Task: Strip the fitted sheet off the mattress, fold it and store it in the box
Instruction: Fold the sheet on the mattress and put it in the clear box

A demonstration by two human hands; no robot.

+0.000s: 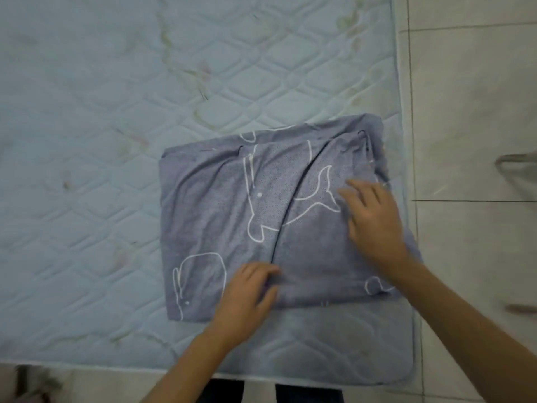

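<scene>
Head view: a pale quilted mattress (101,141) fills most of the frame, with tiled floor (470,97) along its right and near edges. Much bare mattress lies left and beyond. The fitted sheet (212,205), grey-blue with white whale outlines, lies folded as a rough rectangle by the near right corner, reaching the right edge. The right hand (374,222) presses flat on it, grip wide. The left hand (250,292) curls its grip on a fold's edge.

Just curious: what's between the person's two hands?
Only the folded sheet lies between the left hand and the right hand, nothing else; the head view shows this.
</scene>
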